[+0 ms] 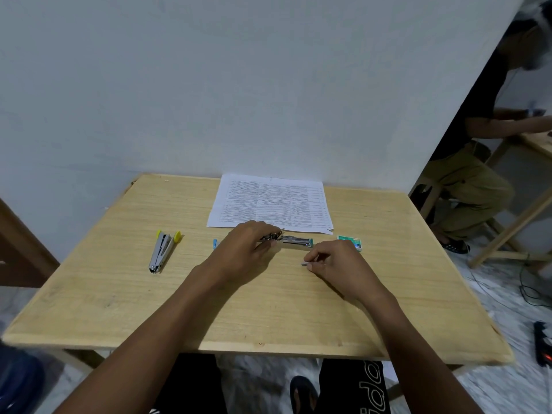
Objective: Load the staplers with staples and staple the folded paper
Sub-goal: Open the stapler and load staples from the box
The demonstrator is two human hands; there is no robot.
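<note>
A blue-tipped metal stapler (297, 241) lies opened flat at the table's middle, and my left hand (245, 249) grips its hinge end. A blue tip of it (215, 244) pokes out left of that hand. My right hand (337, 264) pinches a small strip of staples (305, 264) just in front of the stapler. A second stapler with yellow tips (163, 251) lies open at the left. The printed paper (270, 204) lies flat at the table's back edge. A green staple box (350, 242) sits right of the blue stapler.
The wooden table (119, 294) stands against a pale wall. Another person sits at a second table (534, 144) at the far right. Cables and a black power strip (542, 343) lie on the floor to the right.
</note>
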